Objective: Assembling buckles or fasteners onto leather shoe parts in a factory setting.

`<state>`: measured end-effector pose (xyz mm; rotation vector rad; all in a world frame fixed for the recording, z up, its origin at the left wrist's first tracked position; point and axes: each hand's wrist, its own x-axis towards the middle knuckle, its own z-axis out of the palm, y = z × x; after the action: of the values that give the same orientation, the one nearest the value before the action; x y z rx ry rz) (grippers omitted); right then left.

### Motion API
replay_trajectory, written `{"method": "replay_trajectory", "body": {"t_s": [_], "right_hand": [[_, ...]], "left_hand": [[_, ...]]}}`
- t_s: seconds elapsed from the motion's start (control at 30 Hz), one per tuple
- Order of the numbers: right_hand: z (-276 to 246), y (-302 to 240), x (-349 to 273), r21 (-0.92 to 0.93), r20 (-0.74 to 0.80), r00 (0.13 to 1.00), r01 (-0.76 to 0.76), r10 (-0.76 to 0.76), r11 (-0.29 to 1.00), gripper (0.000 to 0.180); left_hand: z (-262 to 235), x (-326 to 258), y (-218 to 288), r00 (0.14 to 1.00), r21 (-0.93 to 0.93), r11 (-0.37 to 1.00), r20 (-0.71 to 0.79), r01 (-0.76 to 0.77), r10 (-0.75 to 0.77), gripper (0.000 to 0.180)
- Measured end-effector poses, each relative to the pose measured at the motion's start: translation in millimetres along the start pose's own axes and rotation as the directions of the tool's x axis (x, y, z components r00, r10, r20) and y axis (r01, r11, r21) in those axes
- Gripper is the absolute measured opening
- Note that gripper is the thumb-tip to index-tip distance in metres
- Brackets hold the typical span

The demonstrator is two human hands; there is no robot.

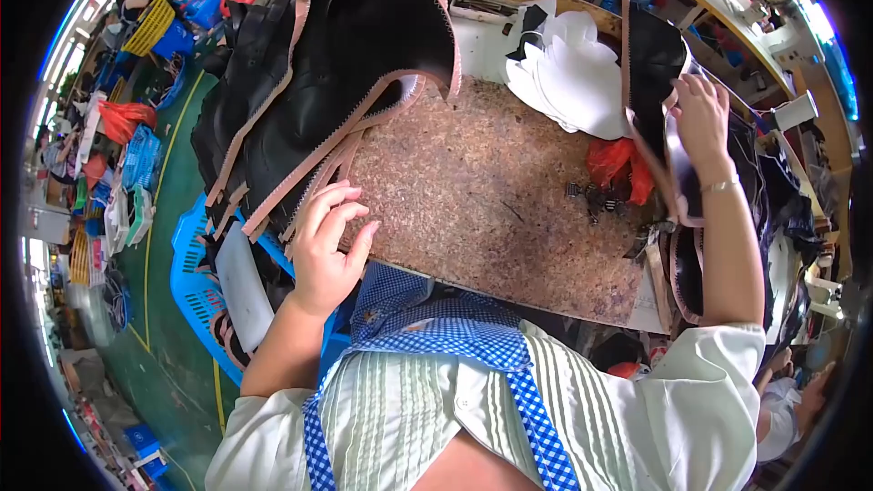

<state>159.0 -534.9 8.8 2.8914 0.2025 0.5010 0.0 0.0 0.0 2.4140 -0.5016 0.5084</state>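
Observation:
My left hand (329,250) hovers at the left edge of the worktable (473,191), its fingers bent but apart, with nothing in it. Just beyond it lies a pile of black leather pieces (314,82) with pinkish-tan zigzag edges, hanging over the table's left side. On the right, my right hand (705,123) has its fingers closed at the edge of another black leather piece (653,59) with a similar tan border. The lower part of that piece is smeared by motion. My thumb is partly hidden there.
White petal-shaped sheets (573,73) lie at the back of the table, near a red plastic bag (621,168) and small dark metal parts (596,200). A blue basket (195,277) stands at lower left. More black pieces (746,164) hang at right; another person (787,409) sits at lower right.

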Motion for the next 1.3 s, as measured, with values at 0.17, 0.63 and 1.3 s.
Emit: {"method": "replay_trajectory", "body": {"t_s": [0.17,0.63,1.3], "right_hand": [[-71.9,-176.1,-59.7,0.092,0.133,0.794,0.586,-0.593,0.805,0.012],[-76.8,-256.0,-85.4,0.969,0.245,0.968,-0.242,0.060,-0.054,0.023],[-175.9,-293.3,-105.4,0.641,-0.622,0.708,0.705,-0.333,0.302,0.030]], "left_hand": [[0.1,10.4,16.2,0.996,-0.088,0.995,-0.075,-0.046,0.039,0.015],[18.6,3.3,47.1,0.995,-0.597,0.797,0.084,0.094,-0.054,0.018],[-33.3,-2.8,48.7,0.878,-0.885,0.006,0.462,0.465,0.130,0.014]]}}
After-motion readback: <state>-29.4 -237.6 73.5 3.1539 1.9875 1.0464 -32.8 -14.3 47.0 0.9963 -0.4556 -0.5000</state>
